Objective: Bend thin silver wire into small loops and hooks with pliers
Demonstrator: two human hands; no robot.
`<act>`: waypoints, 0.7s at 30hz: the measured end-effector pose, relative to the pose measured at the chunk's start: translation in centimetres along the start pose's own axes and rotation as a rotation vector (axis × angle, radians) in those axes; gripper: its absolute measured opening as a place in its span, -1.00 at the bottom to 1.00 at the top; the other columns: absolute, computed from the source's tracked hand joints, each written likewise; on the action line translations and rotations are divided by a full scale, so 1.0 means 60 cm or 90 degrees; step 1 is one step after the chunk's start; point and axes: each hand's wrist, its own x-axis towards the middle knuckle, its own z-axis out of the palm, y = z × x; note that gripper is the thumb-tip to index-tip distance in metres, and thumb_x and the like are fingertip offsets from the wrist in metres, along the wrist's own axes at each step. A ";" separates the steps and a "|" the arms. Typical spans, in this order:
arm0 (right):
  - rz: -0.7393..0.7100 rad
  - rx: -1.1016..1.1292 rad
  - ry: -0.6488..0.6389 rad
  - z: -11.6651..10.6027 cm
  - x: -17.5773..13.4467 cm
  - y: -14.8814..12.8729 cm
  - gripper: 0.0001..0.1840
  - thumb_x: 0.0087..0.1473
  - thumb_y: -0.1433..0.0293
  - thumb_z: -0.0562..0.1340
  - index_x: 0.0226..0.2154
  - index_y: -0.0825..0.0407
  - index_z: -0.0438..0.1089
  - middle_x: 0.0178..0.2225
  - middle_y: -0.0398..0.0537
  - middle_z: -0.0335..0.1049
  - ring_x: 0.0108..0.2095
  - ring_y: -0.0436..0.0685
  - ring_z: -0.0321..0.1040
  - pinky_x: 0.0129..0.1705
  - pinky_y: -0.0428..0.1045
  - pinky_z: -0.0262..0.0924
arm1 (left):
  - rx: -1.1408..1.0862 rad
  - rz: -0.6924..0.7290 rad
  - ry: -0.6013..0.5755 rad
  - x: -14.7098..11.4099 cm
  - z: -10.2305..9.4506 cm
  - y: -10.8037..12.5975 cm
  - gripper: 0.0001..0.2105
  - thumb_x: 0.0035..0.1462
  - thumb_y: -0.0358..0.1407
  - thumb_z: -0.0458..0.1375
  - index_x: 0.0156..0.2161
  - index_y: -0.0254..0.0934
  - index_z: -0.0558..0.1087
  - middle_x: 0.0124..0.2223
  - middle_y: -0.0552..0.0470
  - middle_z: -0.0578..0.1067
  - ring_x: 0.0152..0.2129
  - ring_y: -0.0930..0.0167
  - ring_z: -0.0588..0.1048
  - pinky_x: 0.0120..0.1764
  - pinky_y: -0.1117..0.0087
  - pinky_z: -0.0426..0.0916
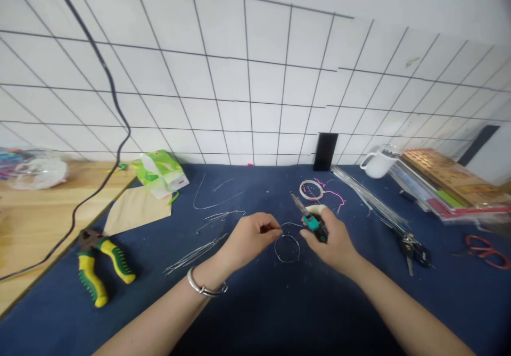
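Observation:
Above the dark blue cloth (255, 313), my left hand (251, 237) is closed, its thumb and forefinger pinching a thin wire ring (287, 262). The ring hangs to the right of those fingertips, and a loose end of wire arches toward my right hand. Small needle-nose pliers (313, 224) with teal and black handles lie in my right hand (335, 241), its fingers closed round them. Their tip points up and to the left, apart from the ring. Whether my right thumb touches the wire end, I cannot tell.
Cut wires (195, 254) lie left of my hands. Yellow-green pliers (98, 260) rest further left. Behind my right hand sits a white ring of pink bits (311, 190). To the right are a wire bundle (371, 199), keys (413, 249), red scissors (485, 250) and a white mug (377, 164).

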 end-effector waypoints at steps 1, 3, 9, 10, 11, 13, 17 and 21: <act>-0.011 -0.002 0.003 0.004 -0.002 0.002 -0.66 -0.05 0.41 0.21 -0.16 -0.05 0.19 -0.30 -0.12 0.36 -0.32 0.07 0.34 -0.23 0.00 0.21 | 0.004 0.001 -0.009 0.002 0.005 0.003 -0.88 0.03 -0.29 0.09 -0.42 -0.26 0.46 -0.48 0.11 0.41 -0.54 0.49 0.33 -0.48 0.49 0.19; -0.025 0.009 0.010 0.012 -0.007 0.007 -0.68 -0.03 0.42 0.18 -0.16 -0.04 0.19 -0.32 -0.12 0.36 -0.35 0.06 0.33 -0.25 -0.02 0.21 | 0.008 0.005 -0.024 0.004 0.014 0.005 -0.88 0.03 -0.29 0.09 -0.42 -0.25 0.45 -0.48 0.11 0.41 -0.55 0.49 0.32 -0.48 0.49 0.19; -0.019 0.067 -0.017 0.031 -0.021 0.018 -0.74 0.00 0.43 0.15 -0.19 -0.01 0.17 -0.40 -0.16 0.31 -0.43 0.02 0.28 -0.31 -0.05 0.19 | -0.051 -0.009 -0.077 0.002 0.041 -0.005 -0.88 0.03 -0.28 0.11 -0.42 -0.27 0.44 -0.51 0.13 0.36 -0.58 0.52 0.29 -0.50 0.51 0.18; -0.015 0.080 -0.025 0.033 -0.021 0.017 -0.75 0.00 0.43 0.15 -0.19 -0.01 0.18 -0.40 -0.16 0.31 -0.43 0.02 0.28 -0.31 -0.05 0.19 | -0.077 -0.019 -0.098 0.001 0.040 -0.006 -0.88 0.04 -0.27 0.10 -0.41 -0.27 0.43 -0.52 0.14 0.34 -0.59 0.53 0.29 -0.51 0.52 0.19; -0.008 0.097 -0.031 0.034 -0.020 0.016 -0.76 0.01 0.42 0.15 -0.20 -0.01 0.18 -0.40 -0.16 0.31 -0.42 0.02 0.28 -0.30 -0.05 0.19 | -0.102 -0.026 -0.121 0.001 0.036 -0.007 -0.87 0.06 -0.27 0.09 -0.40 -0.28 0.42 -0.54 0.15 0.33 -0.60 0.53 0.29 -0.52 0.52 0.19; 0.027 0.126 -0.029 0.032 -0.016 0.011 -0.82 0.04 0.38 0.13 -0.23 -0.01 0.18 -0.40 -0.17 0.29 -0.41 0.01 0.27 -0.29 -0.05 0.19 | -0.133 -0.032 -0.143 0.000 0.012 -0.008 -0.86 0.07 -0.26 0.08 -0.39 -0.28 0.41 -0.53 0.15 0.33 -0.61 0.54 0.31 -0.50 0.52 0.22; 0.115 0.053 -0.053 0.027 -0.015 -0.003 -0.86 0.10 0.30 0.09 -0.27 -0.01 0.19 -0.40 -0.16 0.28 -0.43 0.02 0.24 -0.34 -0.04 0.18 | -0.102 -0.015 0.074 -0.007 -0.077 -0.005 -0.86 0.05 -0.22 0.13 -0.37 -0.27 0.41 -0.51 0.15 0.34 -0.61 0.56 0.28 -0.50 0.54 0.21; -0.012 -0.187 -0.215 0.062 -0.043 -0.019 -0.62 -0.06 0.25 0.25 -0.17 0.03 0.24 -0.29 -0.02 0.31 -0.29 0.16 0.24 -0.24 0.08 0.16 | -0.066 -0.002 0.160 -0.019 -0.125 0.001 -0.83 0.03 -0.19 0.15 -0.38 -0.27 0.41 -0.52 0.14 0.34 -0.61 0.55 0.26 -0.54 0.55 0.19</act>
